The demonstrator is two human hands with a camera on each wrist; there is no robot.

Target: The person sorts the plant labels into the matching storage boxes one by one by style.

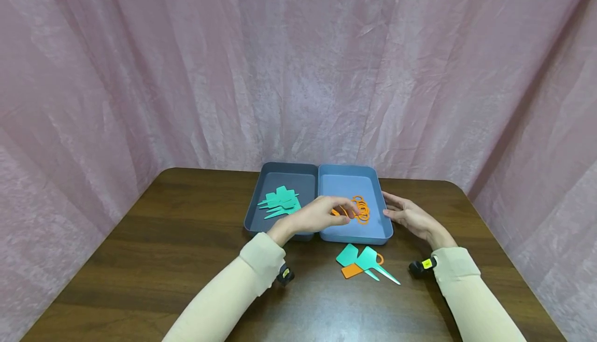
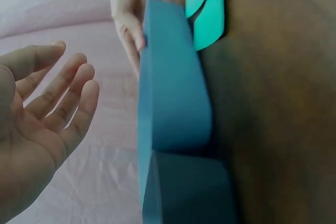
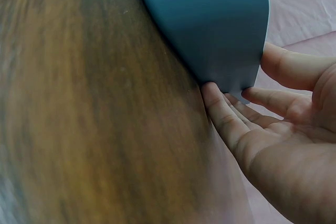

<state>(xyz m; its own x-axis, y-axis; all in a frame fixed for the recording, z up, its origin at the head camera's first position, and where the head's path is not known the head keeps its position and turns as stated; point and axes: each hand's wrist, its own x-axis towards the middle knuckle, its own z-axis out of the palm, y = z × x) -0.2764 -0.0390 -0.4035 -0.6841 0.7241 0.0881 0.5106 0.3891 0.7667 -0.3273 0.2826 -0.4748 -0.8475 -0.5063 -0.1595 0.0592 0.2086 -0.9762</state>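
My left hand [image 1: 324, 213] hovers over the light blue tray [image 1: 336, 189], its fingers loosely bent; the left wrist view shows nothing between them. Under and beside those fingers, orange tags with ring ends [image 1: 362, 211] lie in the tray, partly hidden. My right hand [image 1: 412, 221] touches the tray's right side. In the right wrist view, its fairly straight fingertips rest against the outer wall [image 3: 220, 40] and its thumb meets the rim. Green plant labels with pointed stems [image 1: 284, 197] are heaped in the dark grey tray [image 1: 268, 176] on the left.
In front of the blue tray, two green plant labels [image 1: 368, 258] and an orange tag [image 1: 352, 271] lie overlapping on the brown wooden table [image 1: 154, 248]. Both trays stand side by side near the back edge. A pink curtain [image 1: 298, 72] hangs behind the table.
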